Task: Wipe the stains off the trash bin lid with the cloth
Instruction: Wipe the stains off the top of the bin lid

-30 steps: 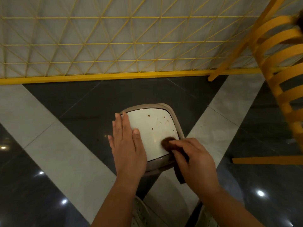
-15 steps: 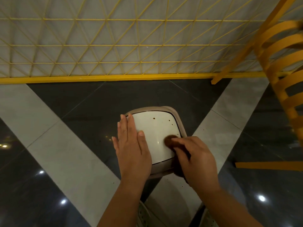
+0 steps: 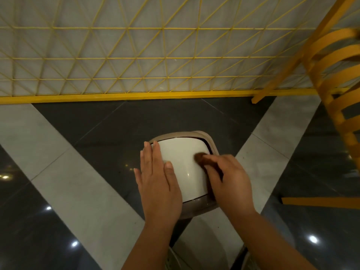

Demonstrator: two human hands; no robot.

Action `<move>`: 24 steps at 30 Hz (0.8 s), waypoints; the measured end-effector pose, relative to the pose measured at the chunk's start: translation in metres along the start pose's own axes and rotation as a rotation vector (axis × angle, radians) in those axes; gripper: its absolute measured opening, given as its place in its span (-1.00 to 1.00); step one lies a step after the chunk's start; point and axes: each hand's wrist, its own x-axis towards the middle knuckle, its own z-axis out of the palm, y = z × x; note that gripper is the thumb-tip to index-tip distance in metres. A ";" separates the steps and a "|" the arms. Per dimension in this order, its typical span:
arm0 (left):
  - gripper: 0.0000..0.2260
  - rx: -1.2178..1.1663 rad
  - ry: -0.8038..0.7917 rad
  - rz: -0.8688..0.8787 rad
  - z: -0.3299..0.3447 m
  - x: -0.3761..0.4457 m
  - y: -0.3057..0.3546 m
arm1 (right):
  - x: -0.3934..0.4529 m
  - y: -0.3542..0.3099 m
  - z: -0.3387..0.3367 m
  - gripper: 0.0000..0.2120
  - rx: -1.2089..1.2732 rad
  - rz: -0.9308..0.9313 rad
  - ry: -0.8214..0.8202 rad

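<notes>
Bin (image 3: 196, 208) stands on the floor (image 3: 109, 121) right below me, lid (image 3: 182, 162) facing up, cream panel in a taupe frame. No stains show on the uncovered part of the lid; whatever sits under my hands is hidden.

Risks from here:
- Lid looks like a swing type (dark gap along its far edge). Judgement: if I press too hard with the cloth (image 3: 200, 158) near the far right corner, the panel could tip and the cloth slip into the bin.
- My left hand (image 3: 158, 182) covers the left strip of the lid. Spots under it would go unwiped unless I shift it.
- The cloth is bunched small, so only a small patch touches the lid. Streaks or missed specks are likely on a glossy surface.
- The bin is light-looking; a sideways scrub could slide it on the polished tiles if the left hand eases off.

Pose:
- Left hand: flat, fingers straight and together, palm down on the left side of the lid, gripping nothing, bracing.
- Right hand (image 3: 229, 181): fingers curled round the dark brown cloth, fingertips pressing it onto the right part of the lid, wrist angled in from the lower right. The image is slightly blurred there.
</notes>
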 end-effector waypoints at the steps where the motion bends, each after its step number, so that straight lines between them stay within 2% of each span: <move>1: -0.48 0.002 0.002 0.004 0.000 0.000 0.000 | -0.006 -0.007 0.001 -0.77 0.001 -0.071 0.017; 3: -0.49 0.004 -0.001 0.011 0.000 0.001 0.000 | -0.003 -0.024 0.007 -0.74 -0.049 -0.215 0.019; 5: -0.47 -0.007 -0.012 0.010 -0.001 0.001 -0.001 | 0.015 -0.037 0.012 -0.73 -0.063 -0.250 -0.005; 8: -0.43 0.003 -0.025 0.008 -0.002 0.001 -0.002 | 0.039 -0.033 0.013 -0.78 0.022 -0.086 -0.031; 11: -0.44 0.050 -0.024 0.016 -0.002 0.001 -0.001 | 0.026 -0.013 0.006 -0.76 0.052 0.103 -0.082; 15: -0.40 0.141 -0.033 0.055 -0.007 0.010 -0.003 | -0.017 0.007 -0.009 -0.79 0.013 0.033 -0.156; 17: -0.44 0.206 0.011 0.046 -0.012 0.013 -0.003 | -0.034 0.015 -0.016 -0.79 0.119 0.088 -0.220; 19: -0.49 0.226 0.060 -0.014 -0.018 0.012 0.000 | -0.047 0.021 -0.019 -0.82 0.231 0.155 -0.217; 22: -0.54 0.271 0.065 -0.027 -0.022 0.006 0.010 | -0.057 0.018 -0.023 -0.86 0.498 0.420 -0.177; 24: -0.53 0.258 0.014 -0.037 -0.021 0.002 0.015 | -0.060 0.018 -0.018 -0.74 0.528 0.457 -0.122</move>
